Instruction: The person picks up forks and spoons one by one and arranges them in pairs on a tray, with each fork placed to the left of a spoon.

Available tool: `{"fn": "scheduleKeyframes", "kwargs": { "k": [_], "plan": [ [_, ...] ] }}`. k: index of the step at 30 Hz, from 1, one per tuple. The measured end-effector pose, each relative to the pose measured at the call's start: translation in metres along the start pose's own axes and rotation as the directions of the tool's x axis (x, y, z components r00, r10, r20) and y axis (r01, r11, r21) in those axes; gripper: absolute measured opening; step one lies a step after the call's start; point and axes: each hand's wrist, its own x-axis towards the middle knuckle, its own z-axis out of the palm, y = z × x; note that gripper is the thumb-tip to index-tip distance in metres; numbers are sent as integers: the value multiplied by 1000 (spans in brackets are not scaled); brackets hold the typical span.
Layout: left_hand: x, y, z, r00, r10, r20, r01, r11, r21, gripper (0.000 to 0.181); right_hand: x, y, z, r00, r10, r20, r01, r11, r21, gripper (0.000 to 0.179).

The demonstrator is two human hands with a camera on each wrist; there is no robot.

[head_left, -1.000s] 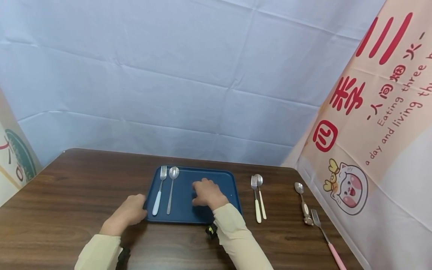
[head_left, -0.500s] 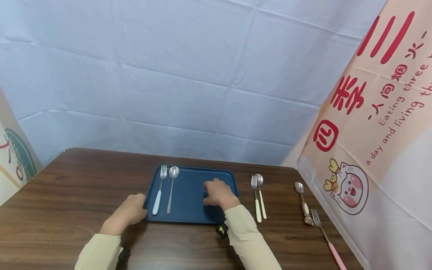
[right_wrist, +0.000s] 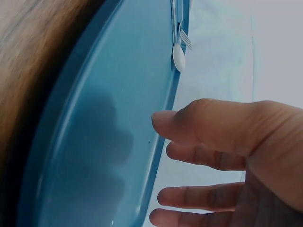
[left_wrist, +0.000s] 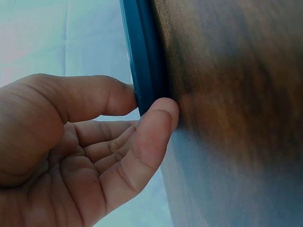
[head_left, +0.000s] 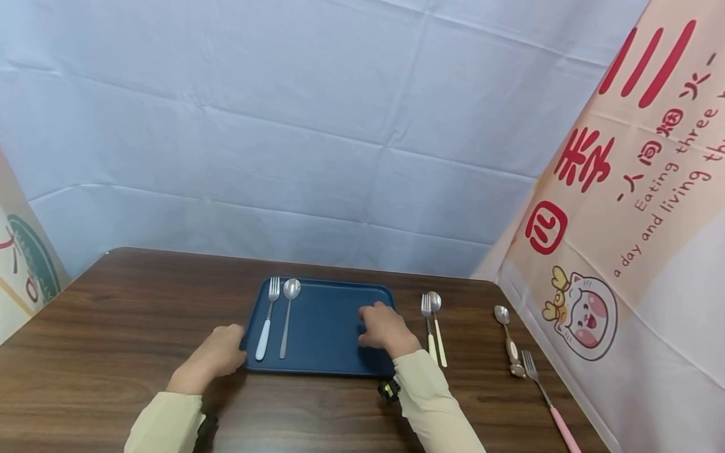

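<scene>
A dark blue tray (head_left: pixel 331 296) lies on the brown wooden table. My left hand (head_left: pixel 218 352) is at its left edge. In the left wrist view, the thumb (left_wrist: pixel 111 97) and a bent finger pinch the tray's rim (left_wrist: pixel 143 56). Over the right part of the tray hovers my right hand (head_left: pixel 387 327), holding nothing, its fingers (right_wrist: pixel 199 197) loosely bent and apart from the surface. Along the tray's left side lie a fork (head_left: pixel 264 340) with a pale blue handle and a silver spoon (head_left: pixel 286 327), side by side, handles toward me.
Right of the tray lie a cream-handled fork (head_left: pixel 427 308) and a cream-handled spoon (head_left: pixel 438 330). Farther right are a spoon (head_left: pixel 511 349) with a brown figure handle and a pink-handled fork (head_left: pixel 557 418). Pale cloth (head_left: pixel 283 157) hangs behind the table (head_left: pixel 141 314).
My right hand has moved steadily rightward above the tray, from its middle to its right side. My left hand, the tray and the cutlery stay where they were.
</scene>
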Motion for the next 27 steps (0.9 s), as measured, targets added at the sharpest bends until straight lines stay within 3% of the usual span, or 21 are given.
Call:
{"fn": "scheduleKeyframes", "kwargs": {
  "k": [10,27],
  "plan": [
    [0,0,0,1000,17,-8,-16,1000,17,8,-11,18,-1,999,22,-27,-21,999,25,38],
    [0,0,0,1000,-12,7,12,1000,-11,6,-23,57,-3,994,81,-67,-80,996,28,30]
  ]
}}
